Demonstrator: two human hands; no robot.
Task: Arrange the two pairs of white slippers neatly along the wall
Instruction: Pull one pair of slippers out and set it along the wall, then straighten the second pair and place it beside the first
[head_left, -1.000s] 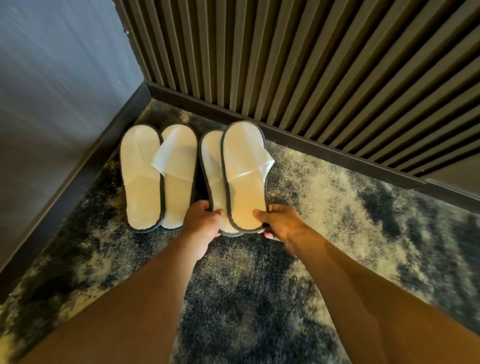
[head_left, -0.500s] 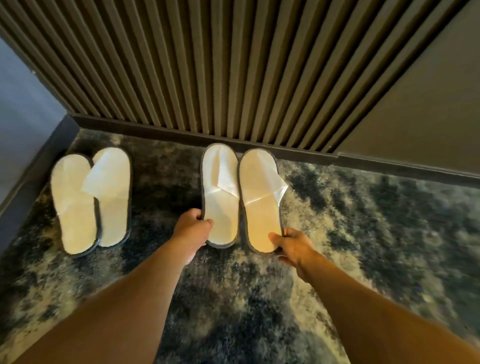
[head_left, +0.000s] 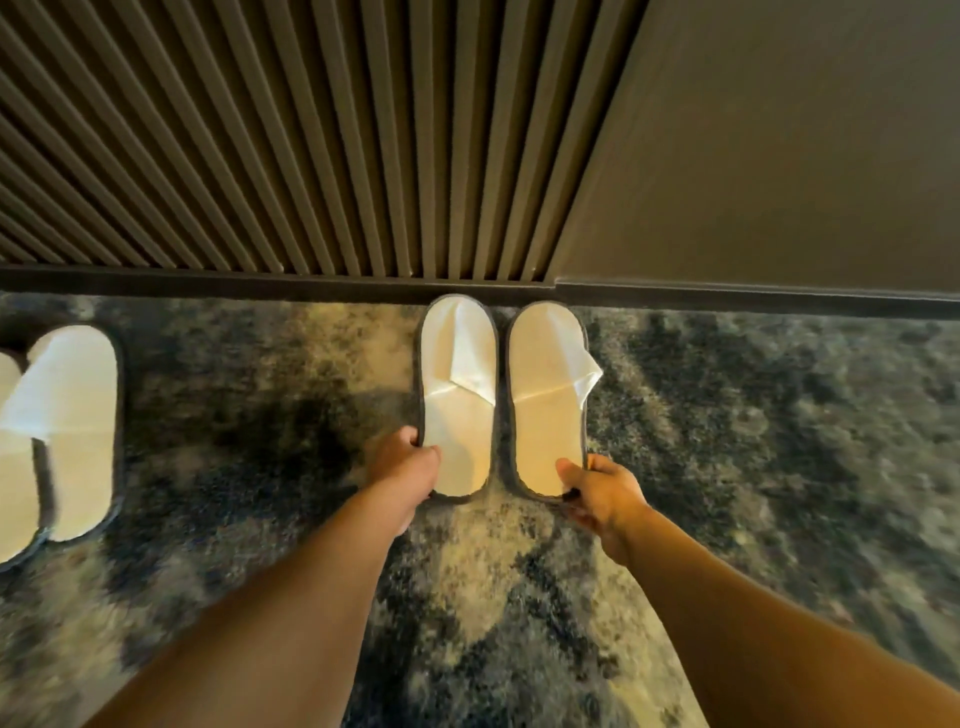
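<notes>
Two white slippers with dark trim lie side by side on the carpet, toes touching the dark baseboard (head_left: 260, 283). My left hand (head_left: 402, 467) grips the heel of the left slipper (head_left: 457, 395). My right hand (head_left: 602, 491) pinches the heel of the right slipper (head_left: 548, 400), whose upper flap sticks out to the right. The other pair (head_left: 67, 431) lies at the far left edge, toes toward the wall, partly cut off by the frame.
A ribbed slatted wall panel (head_left: 260, 140) runs behind the slippers, with a plain flat panel (head_left: 779, 145) to its right. The floor is a mottled blue-grey and cream carpet (head_left: 753, 441). A wide stretch of carpet separates the two pairs.
Both hands have carried the second pair rightward and up against the baseboard. The view has shifted right, so the first pair now sits at the left edge.
</notes>
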